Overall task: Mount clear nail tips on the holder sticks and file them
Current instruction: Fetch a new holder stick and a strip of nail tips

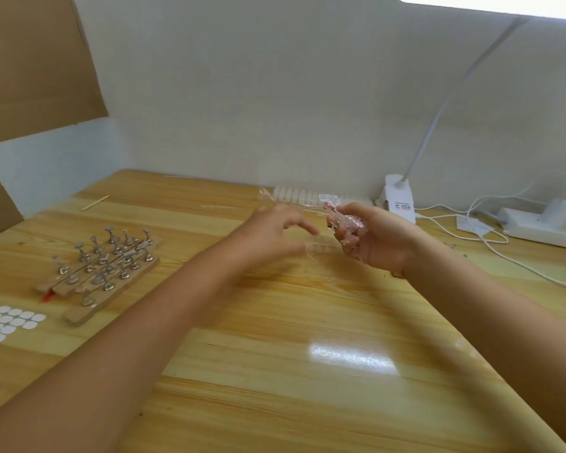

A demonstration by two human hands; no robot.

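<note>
Nail tips (347, 223) clutched in right hand (383, 243), left hand (272, 230) just beside them, fingers loosely spread

The table (275, 354) is showing honey-yellow wood, with darker brown grain running in long streaks and a white glare patch. The holder sticks (111, 253) are gleaming silver-grey on tan-brown strips (79, 317), and a red scrap (47, 296) is showing at their edge. The sticker dots (7, 325) are lying white in even rows. The clear nail tips (347, 227) are looking transparent with a faint pink tinge. The lamp (399, 197) and power strip (543, 223) are showing white, and the cardboard (36, 60) plain brown.
</note>
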